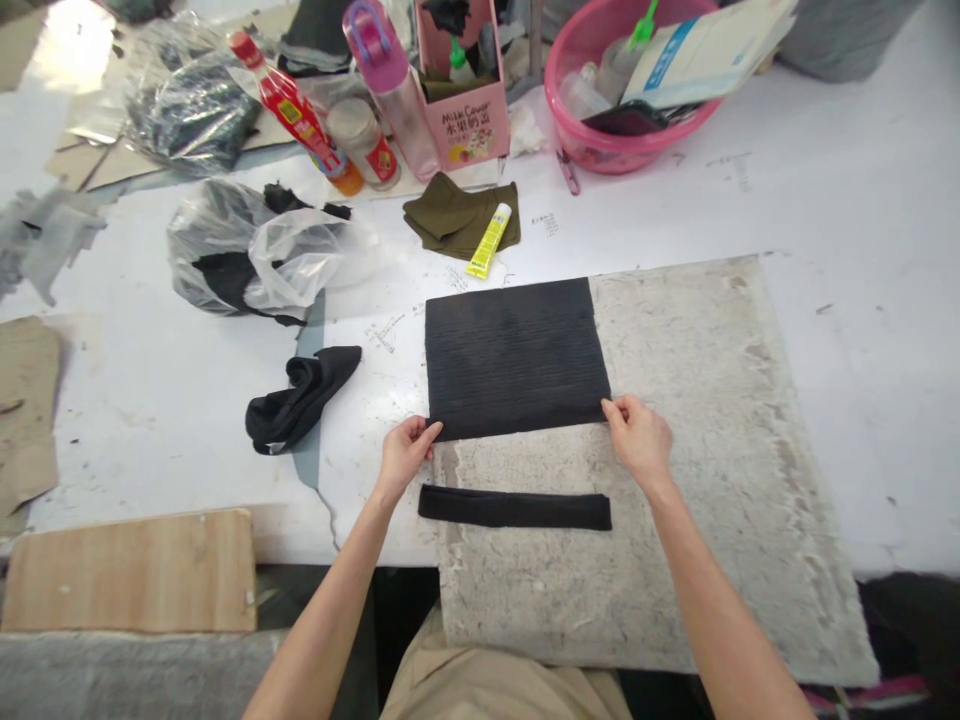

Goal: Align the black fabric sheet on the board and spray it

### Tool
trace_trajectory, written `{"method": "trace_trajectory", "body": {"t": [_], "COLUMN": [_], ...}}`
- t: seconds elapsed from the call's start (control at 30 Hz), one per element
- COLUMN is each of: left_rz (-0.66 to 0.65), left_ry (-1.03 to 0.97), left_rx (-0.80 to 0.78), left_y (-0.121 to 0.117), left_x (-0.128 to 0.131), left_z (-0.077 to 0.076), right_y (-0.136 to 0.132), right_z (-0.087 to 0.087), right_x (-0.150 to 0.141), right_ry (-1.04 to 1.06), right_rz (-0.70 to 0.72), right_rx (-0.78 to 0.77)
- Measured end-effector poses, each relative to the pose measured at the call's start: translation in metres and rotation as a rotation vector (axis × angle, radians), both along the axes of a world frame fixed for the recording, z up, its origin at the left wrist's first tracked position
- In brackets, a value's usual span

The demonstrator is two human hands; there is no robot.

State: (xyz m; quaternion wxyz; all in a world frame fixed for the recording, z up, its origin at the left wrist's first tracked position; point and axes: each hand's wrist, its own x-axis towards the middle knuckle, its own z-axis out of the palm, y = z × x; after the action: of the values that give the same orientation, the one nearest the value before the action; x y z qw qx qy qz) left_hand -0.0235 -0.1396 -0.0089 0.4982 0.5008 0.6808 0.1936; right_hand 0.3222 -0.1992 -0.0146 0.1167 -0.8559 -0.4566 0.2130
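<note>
A black ribbed fabric panel (517, 355) lies flat, partly on a worn grey felt mat (712, 480). My left hand (409, 450) pinches its near left corner between thumb and fingers. At the near right corner, my right hand (639, 432) grips the same panel in a pinch. Between my forearms, a folded black fabric strip (516, 508) rests on the mat, apart from both hands. To the left of my left hand sits a rolled black cloth piece (300, 400) on the white table.
Behind the panel lie olive fabric pieces (442, 215) with a yellow tube (489, 240) on top. A pink basin (634, 140), pink box (472, 125), bottle (289, 110) and jar (364, 140) stand farther back. Left are a plastic bag (217, 240) and wooden board (131, 570).
</note>
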Motion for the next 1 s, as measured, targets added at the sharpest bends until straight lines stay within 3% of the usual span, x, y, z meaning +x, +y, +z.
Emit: {"method": "trace_trajectory", "body": {"t": [0.57,0.9,1.0], "left_rz": [0.071,0.106,0.105], "left_ry": [0.05,-0.009,-0.006], "left_rx": [0.024,0.071,0.144], "left_y": [0.003,0.0,-0.011], "left_x": [0.002,-0.001,-0.007], "left_z": [-0.002,-0.001,0.002], "right_y": [0.001,0.006,0.002], "right_z": [-0.001,0.018,0.026], "right_x": [-0.003,-0.019,-0.023], "right_ry": [-0.071,-0.214,-0.2], "right_rz": [0.007,-0.016,-0.008], "right_rx": [-0.03,-0.11,-0.044]}}
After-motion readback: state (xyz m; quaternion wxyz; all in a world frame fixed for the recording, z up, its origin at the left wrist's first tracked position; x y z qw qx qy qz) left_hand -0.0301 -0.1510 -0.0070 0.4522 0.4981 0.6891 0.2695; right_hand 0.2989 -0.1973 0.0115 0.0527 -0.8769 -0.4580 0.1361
